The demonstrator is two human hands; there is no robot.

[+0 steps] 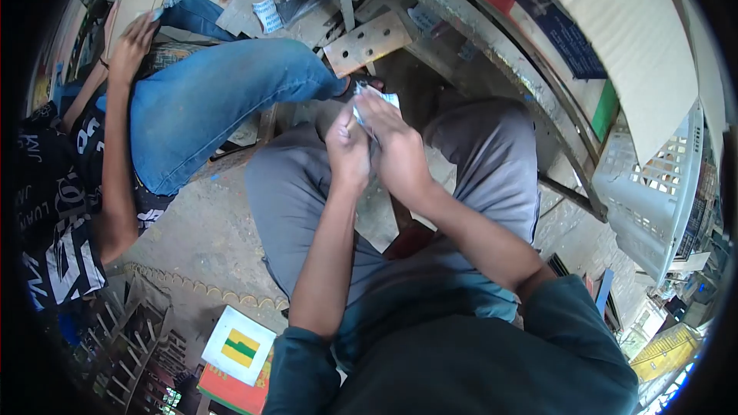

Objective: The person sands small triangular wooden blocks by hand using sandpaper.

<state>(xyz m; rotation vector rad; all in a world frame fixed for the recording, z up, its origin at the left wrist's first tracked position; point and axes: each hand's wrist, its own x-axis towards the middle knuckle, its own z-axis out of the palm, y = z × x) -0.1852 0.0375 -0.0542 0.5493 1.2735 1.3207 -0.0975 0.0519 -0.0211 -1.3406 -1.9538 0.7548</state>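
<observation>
Close together above my knees, my left hand and my right hand press on a small white piece of printed paper or packet. Its edge sticks out past the fingertips of my right hand, and the rest is hidden between the palms. My left thumb is bent up, and the fingers of my right hand lie across the piece. Just beyond the hands is a wooden board with round holes. Farther off lies a white packet with blue print.
A co-worker in blue jeans sits at the left, a hand on a brown cardboard piece. A metal frame runs along the right, near large cardboard and a white plastic crate. Boxes stand behind me.
</observation>
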